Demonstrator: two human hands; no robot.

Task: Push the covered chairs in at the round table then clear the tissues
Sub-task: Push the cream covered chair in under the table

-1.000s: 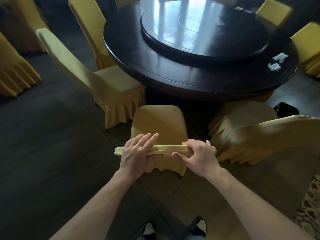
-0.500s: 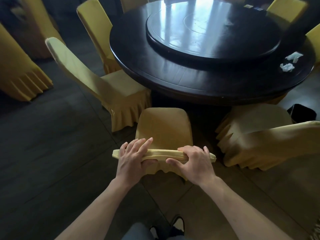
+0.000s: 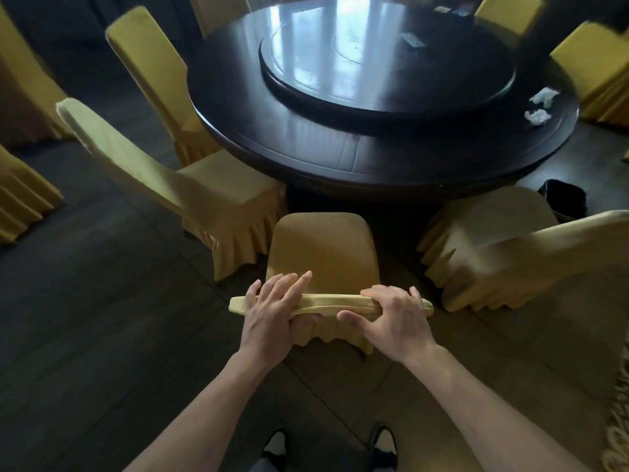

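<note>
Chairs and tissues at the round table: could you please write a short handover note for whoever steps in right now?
Left hand and right hand both grip the top of the middle chair's backrest. Its seat front sits near the round table edge, not yet tucked under.
The chair to the left and the chair to the right stand angled, still out.
Two crumpled tissues lie on the table's right rim, untouched.
Left: finish this push, the other chairs, then the tissues.

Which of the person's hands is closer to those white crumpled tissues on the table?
Right. The right hand grips the chair back on the side toward the tissues, which lie far up the table's right edge; the left hand holds the opposite end, farther away.
</note>
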